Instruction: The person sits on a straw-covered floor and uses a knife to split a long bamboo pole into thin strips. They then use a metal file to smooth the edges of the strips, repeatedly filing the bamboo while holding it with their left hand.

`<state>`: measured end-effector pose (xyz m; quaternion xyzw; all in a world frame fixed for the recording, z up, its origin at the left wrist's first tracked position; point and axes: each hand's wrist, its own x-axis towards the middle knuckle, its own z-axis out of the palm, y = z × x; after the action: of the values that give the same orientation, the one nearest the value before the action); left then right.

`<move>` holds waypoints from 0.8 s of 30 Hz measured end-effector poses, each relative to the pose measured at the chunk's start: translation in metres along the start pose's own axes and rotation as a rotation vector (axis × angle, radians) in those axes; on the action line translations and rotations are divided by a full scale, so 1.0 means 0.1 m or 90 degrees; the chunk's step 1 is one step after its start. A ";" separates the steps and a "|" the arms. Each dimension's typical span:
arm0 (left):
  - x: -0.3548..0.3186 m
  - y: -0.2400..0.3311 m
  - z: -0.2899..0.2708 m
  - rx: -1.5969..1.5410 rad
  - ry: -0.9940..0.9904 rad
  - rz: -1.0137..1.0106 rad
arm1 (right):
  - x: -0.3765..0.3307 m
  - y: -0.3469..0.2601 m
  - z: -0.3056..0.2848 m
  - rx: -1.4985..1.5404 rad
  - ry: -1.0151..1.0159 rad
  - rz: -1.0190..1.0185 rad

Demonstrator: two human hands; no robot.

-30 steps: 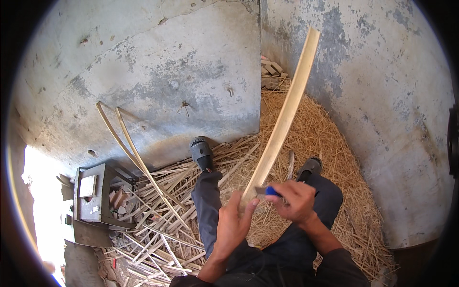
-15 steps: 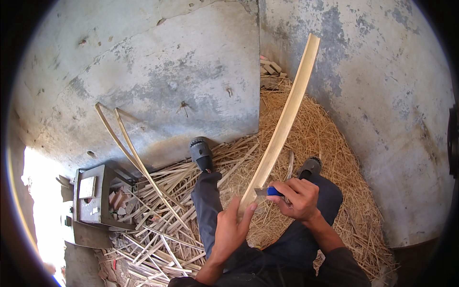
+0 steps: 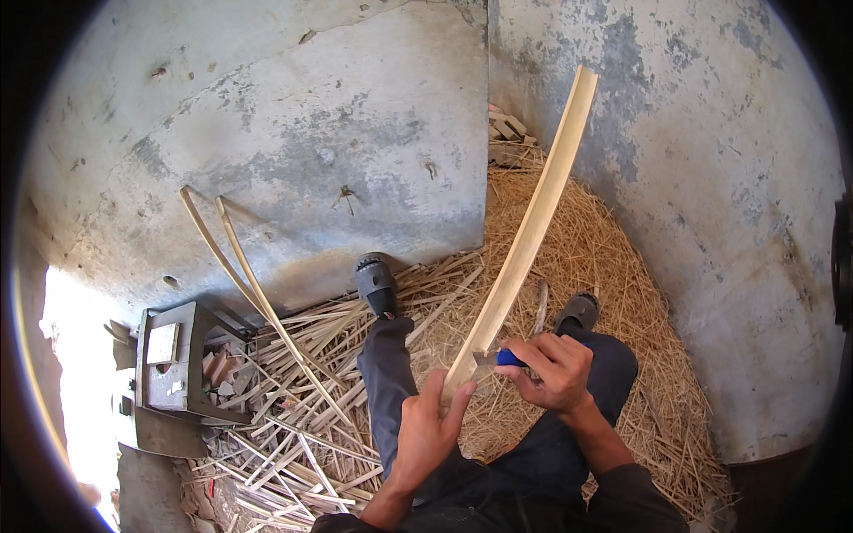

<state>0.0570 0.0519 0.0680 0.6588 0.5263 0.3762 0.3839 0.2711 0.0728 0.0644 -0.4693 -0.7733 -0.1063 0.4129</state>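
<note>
You've got the long pale strip (image 3: 526, 240) in your left hand (image 3: 428, 431), fingers wrapped round its lower end, so that hand is clamped on the strip. It runs up and away from you, curving a bit, with the far end up against the concrete wall (image 3: 693, 178). Your right hand (image 3: 555, 369) is closed tight on a knife (image 3: 498, 358) with a blue handle, and the blade sits right at the strip's lower end, just above your left thumb. Both hands are close together, almost touching, over your lap.

Your legs stretch out over a heap of shavings (image 3: 586, 258), with one shoe (image 3: 375, 282) on the left and the other shoe (image 3: 577, 311) just past your right hand. To your left there's a pile of split sticks (image 3: 293, 417) on the floor, two thin bent strips (image 3: 235, 266) leaning up out of it, and a small grey box (image 3: 173, 369) beside them.
</note>
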 end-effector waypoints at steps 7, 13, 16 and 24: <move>-0.20 -0.16 0.02 0.026 -0.046 -0.045 | 0.04 0.40 -0.01 -0.020 0.133 0.137; -0.32 -0.28 -0.03 0.016 -0.052 -0.045 | 0.06 0.40 -0.04 -0.010 0.081 0.095; -0.34 -0.29 -0.06 0.034 -0.060 -0.062 | 0.09 0.39 -0.07 -0.028 0.052 0.086; -0.52 -0.31 -0.12 0.030 -0.055 -0.077 | 0.23 0.72 -0.08 -0.013 0.087 0.154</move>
<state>0.0255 0.0068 0.0402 0.6503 0.5570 0.3110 0.4125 0.3291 0.1219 0.0699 -0.5547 -0.6803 -0.0954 0.4695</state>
